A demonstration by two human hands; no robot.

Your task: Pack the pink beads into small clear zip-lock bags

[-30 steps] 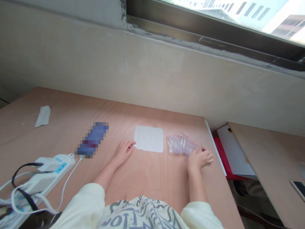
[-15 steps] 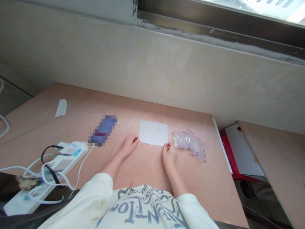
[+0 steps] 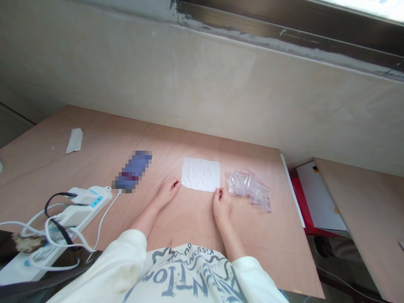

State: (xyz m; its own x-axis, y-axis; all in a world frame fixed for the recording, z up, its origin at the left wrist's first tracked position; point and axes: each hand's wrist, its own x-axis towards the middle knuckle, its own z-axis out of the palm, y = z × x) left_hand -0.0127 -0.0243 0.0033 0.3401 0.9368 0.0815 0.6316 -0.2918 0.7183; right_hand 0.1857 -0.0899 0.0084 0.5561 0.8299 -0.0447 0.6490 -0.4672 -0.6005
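A white square tissue, slightly creased, lies flat on the wooden table in front of me. At its near left corner my left hand is closed, thumb and fingers pinching the edge. The near right corner is held the same way by my right hand. Just right of the tissue, close to my right hand, lie several clear zip bags with reddish seal strips, overlapping one another.
Left of my left hand lies a phone, its picture blurred out, with a white cable attached. A white power strip with tangled cords fills the near left. Farther back is a torn paper scrap. A wall borders the far side.
The view has shifted slightly, so everything sits a little farther left and higher. Both hands stay at the tissue's near corners, and the tissue looks slightly more creased.
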